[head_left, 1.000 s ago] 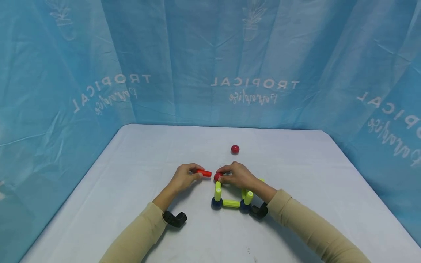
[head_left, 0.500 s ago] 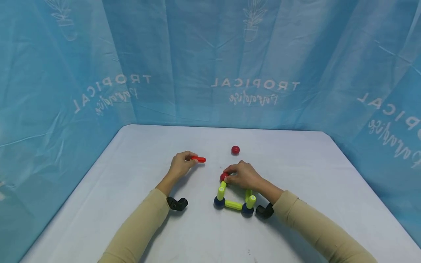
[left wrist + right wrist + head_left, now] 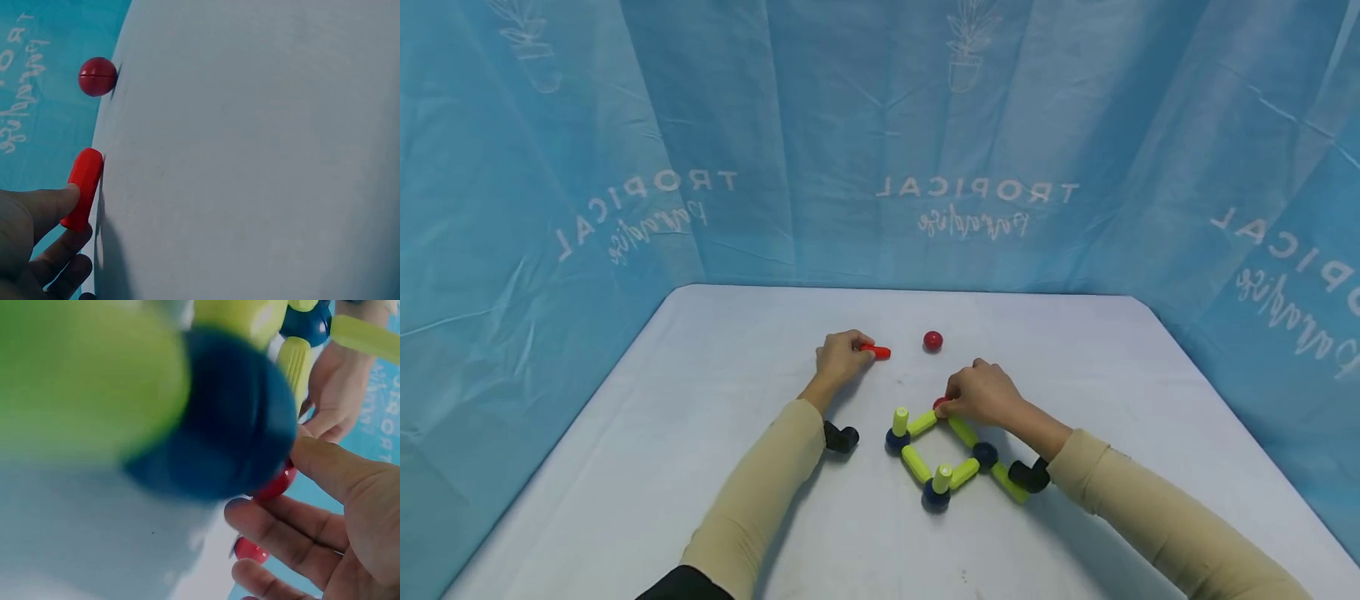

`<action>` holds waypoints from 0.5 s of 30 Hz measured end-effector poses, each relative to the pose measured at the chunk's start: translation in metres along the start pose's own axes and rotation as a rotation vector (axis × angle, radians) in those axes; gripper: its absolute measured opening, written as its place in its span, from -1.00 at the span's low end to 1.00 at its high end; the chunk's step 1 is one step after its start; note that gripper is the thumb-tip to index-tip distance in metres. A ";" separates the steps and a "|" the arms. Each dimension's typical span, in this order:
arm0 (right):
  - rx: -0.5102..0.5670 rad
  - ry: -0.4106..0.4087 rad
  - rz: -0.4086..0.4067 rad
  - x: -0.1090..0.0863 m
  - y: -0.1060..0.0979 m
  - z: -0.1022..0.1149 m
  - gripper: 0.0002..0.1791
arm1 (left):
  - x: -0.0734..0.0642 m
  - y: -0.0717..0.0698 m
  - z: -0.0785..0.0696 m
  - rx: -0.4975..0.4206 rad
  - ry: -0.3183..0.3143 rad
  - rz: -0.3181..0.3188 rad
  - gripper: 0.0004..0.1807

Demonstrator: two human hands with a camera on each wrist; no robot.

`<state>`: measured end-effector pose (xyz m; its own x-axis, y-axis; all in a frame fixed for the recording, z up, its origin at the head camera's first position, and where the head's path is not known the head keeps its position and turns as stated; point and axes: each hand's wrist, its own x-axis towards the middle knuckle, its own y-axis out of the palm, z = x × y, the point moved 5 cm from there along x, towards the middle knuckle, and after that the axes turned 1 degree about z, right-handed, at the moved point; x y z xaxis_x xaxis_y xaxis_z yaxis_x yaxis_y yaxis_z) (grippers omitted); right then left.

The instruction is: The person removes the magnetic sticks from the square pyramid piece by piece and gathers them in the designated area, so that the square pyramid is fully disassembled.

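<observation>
My left hand (image 3: pixel 842 358) pinches a red rod (image 3: pixel 86 187) between thumb and fingers over the far part of the table. A loose red ball (image 3: pixel 932 341) lies just right of the rod's tip. My right hand (image 3: pixel 985 393) grips another red ball (image 3: pixel 278 482) at the far corner of a frame of yellow-green rods (image 3: pixel 916 464) and dark blue balls (image 3: pixel 936 495). That frame forms a four-sided loop flat on the table. Two short rods stand upright on its left and near balls, and one rod (image 3: pixel 1009 483) sticks out toward the right wrist.
A white-covered table (image 3: pixel 715 350) spreads under both arms. Blue printed curtains (image 3: pixel 880 125) hang behind it and at both sides. Black wrist mounts (image 3: pixel 841 437) sit on both forearms, the right one close to the protruding rod.
The right hand has turned the frame and shifted its red-ball corner rightward. My left hand, with the red rod, has moved farther away and slightly right, near the loose ball.
</observation>
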<state>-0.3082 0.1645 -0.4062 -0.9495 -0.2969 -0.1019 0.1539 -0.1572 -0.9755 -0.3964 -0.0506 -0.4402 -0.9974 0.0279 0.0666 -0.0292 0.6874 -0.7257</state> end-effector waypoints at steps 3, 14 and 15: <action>-0.016 0.024 -0.006 -0.006 0.000 -0.001 -0.71 | 0.003 0.004 -0.002 0.041 -0.011 0.008 -0.81; 0.023 0.092 -0.152 -0.027 0.015 -0.004 -0.63 | 0.010 0.009 -0.001 0.090 -0.006 -0.013 -0.79; 0.029 0.094 -0.161 -0.029 0.016 -0.004 -0.63 | 0.010 0.009 0.000 0.096 -0.006 -0.015 -0.79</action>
<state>-0.2796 0.1743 -0.4196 -0.9836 -0.1768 0.0362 0.0041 -0.2228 -0.9748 -0.4071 -0.0436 -0.4460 -0.9972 0.0138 0.0739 -0.0498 0.6153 -0.7867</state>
